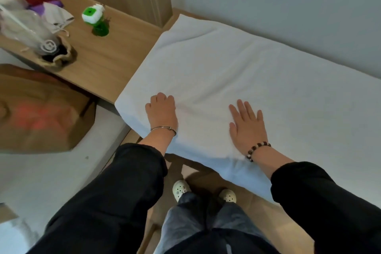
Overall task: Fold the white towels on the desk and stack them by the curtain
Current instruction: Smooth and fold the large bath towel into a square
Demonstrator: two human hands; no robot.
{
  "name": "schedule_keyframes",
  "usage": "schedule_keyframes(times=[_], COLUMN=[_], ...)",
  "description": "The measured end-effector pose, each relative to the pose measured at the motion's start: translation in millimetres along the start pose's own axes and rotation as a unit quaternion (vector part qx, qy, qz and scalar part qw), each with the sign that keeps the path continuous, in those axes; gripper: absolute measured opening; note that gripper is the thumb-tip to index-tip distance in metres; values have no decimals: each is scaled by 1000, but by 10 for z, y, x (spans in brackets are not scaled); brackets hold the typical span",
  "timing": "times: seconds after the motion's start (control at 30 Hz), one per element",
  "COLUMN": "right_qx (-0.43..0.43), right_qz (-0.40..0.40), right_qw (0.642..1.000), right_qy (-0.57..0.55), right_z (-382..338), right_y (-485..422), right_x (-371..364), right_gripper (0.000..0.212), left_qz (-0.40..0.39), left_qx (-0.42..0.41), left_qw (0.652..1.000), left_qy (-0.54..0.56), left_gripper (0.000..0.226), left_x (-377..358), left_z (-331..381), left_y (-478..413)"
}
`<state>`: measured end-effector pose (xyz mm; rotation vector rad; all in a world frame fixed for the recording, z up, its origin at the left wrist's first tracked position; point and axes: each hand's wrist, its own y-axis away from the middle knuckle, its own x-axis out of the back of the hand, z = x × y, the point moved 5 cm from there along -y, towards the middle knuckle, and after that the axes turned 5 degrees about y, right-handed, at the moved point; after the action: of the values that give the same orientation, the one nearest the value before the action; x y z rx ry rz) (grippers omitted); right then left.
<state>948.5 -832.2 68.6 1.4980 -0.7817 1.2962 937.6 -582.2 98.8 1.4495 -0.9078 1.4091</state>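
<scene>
Black sleeves (115, 192) closest to me reach the white towel (226, 64), spread over the near edge of the tabletop (174, 14), my right grip (246, 128) splayed flat to smooth it for folding, my left grip (161, 111) curled by its left end, pinching or merely pressing I cannot tell.

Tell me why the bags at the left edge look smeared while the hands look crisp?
Head view: the wide lens likely softens and stretches its edges, so the clear plastic bag and brown paper bag blur; the left hand and right hand on the white towel, near the middle, are sharp; light is soft, shadows faint.
</scene>
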Motion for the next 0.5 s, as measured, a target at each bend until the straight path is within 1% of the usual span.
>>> schedule_keyframes(times=[0.03,0.07,0.13,0.17,0.2,0.23,0.3,0.4,0.43,0.47,0.5], right_qx=[-10,-19,-13,3,18,22,-16,-86,-91,-86,-71], right_qz=[-2,-1,-3,-12,-24,-31,-29,-32,-28,-24,-21], right_qw=[1000,1000,1000,1000,1000,999,999,995,994,994,996], right_qy=[-3,-12,-28,-20,-5,5,-6,-39,-48,-55,-58], right_z=[-20,-39,-40,-17,26,93,245,290,248,185,107], right_y=[2,28,166,276,391,492,580,507,462,411,354], right_x=[10,18,-32,-88,-153,-212,-253,-187,-143,-92,-40], right_gripper=[57,58,61,62,63,64,62,58,58,57,57], left_qz=[-8,-25,-69,-94,-115,-133,-152,-153,-140,-121,-104], left_qx=[-33,-101,-258,-303,-317,-311,-296,-320,-311,-281,-233], left_qw=[999,995,964,948,941,941,943,935,940,952,967], left_qy=[8,10,3,-2,-3,2,8,12,9,7,10], left_gripper=[34,46,61,65,67,69,72,66,64,61,60], left_x=[-39,-115,-298,-380,-456,-512,-570,-525,-489,-450,-409], left_z=[107,264,600,717,794,844,919,934,874,776,646], left_y=[79,199,553,737,883,989,1098,1067,1010,932,844])
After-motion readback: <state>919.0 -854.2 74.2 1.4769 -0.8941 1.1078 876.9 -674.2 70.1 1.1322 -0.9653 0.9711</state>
